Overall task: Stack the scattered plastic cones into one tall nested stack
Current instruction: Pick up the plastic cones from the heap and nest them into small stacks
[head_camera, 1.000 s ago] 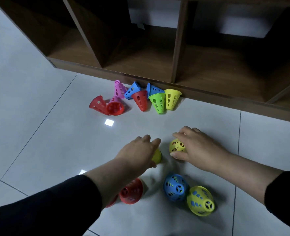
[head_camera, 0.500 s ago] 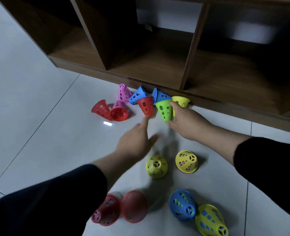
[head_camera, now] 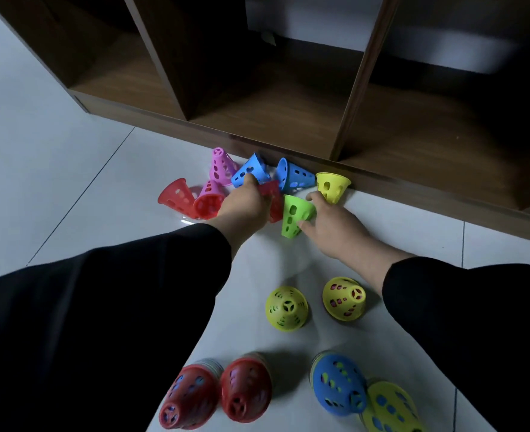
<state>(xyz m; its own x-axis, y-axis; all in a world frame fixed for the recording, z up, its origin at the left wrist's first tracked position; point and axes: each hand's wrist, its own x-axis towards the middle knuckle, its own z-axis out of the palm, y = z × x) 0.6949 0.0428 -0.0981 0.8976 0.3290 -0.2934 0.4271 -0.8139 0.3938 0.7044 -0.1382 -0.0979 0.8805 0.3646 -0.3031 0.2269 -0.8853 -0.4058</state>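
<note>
Your wooden shelf unit (head_camera: 288, 113) runs along the far edge of the tiled floor (head_camera: 70, 182), and the loose cones lie bunched against its base. Nearer you stand several short nested stacks: two red (head_camera: 217, 394), a blue (head_camera: 338, 385) and three yellow (head_camera: 287, 308). You are at the gathering step. Your right hand (head_camera: 335, 232) has its grip curled round the green cone (head_camera: 295, 215), thumb and fingers on its sides. Your left hand (head_camera: 245, 202) lies over the red cone (head_camera: 273, 199); I cannot tell whether that grip has closed. Next, I judge, lift each cone clear of its neighbours and seat it mouth-down over a stack.
</note>
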